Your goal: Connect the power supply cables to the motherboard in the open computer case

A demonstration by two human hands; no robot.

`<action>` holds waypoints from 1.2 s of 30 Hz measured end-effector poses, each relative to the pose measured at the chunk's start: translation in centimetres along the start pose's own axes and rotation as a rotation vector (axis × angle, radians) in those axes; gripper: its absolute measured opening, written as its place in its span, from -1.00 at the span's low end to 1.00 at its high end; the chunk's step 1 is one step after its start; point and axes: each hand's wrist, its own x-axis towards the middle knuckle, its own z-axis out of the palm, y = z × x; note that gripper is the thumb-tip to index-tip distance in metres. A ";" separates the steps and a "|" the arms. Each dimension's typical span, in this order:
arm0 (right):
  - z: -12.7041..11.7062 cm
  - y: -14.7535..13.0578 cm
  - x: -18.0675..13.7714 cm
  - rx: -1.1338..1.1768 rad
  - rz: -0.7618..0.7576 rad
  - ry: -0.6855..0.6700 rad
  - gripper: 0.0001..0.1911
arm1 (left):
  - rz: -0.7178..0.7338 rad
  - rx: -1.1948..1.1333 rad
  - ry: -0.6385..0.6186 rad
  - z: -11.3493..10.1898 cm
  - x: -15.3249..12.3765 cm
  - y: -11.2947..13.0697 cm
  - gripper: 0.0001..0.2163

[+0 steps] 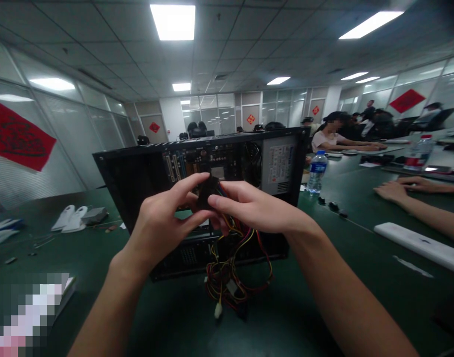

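Note:
In front of me an opened black computer case (296, 198) stands on the green table, its inside facing me. My left hand (163, 213) is closed, thumb and index finger around a black cable connector (206, 192). On the connector's other side, my right hand (251, 206) grips it where coloured wires come out. Red, yellow and black power cables (227, 280) hang below in a loose tangle, with a white plug (218, 311) at one end. Behind my hands are the motherboard (219, 156) and a grey labelled power supply (281, 163). My hands hide part of the connector.
Right of the case stand a water bottle (317, 173) and a white power strip (416, 243). Another person's hands (398, 188) rest at the right. White gloves (74, 218) and a grey block (94, 215) lie left. More people sit farther back.

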 end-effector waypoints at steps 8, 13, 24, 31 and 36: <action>0.8 -0.5 -0.5 -0.004 0.086 -0.062 -0.72 | 0.049 -0.066 -0.101 -0.7 -0.1 -0.5 -0.54; 1.4 -1.0 -0.4 0.033 0.083 -0.043 -0.80 | 0.058 -0.114 -0.118 -1.0 -0.3 -0.4 -0.53; 1.5 -0.7 -0.3 -0.200 0.072 -0.017 -0.77 | 0.123 0.090 -0.125 -0.6 -0.2 -1.1 -0.52; 0.5 -1.2 -0.9 -0.326 0.076 -0.118 -0.69 | 0.214 0.048 -0.096 0.2 -0.3 -0.7 -0.57; 0.5 -1.6 -0.9 -0.184 0.055 -0.159 -0.83 | 0.244 -0.039 -0.044 0.5 -0.8 -1.0 -0.49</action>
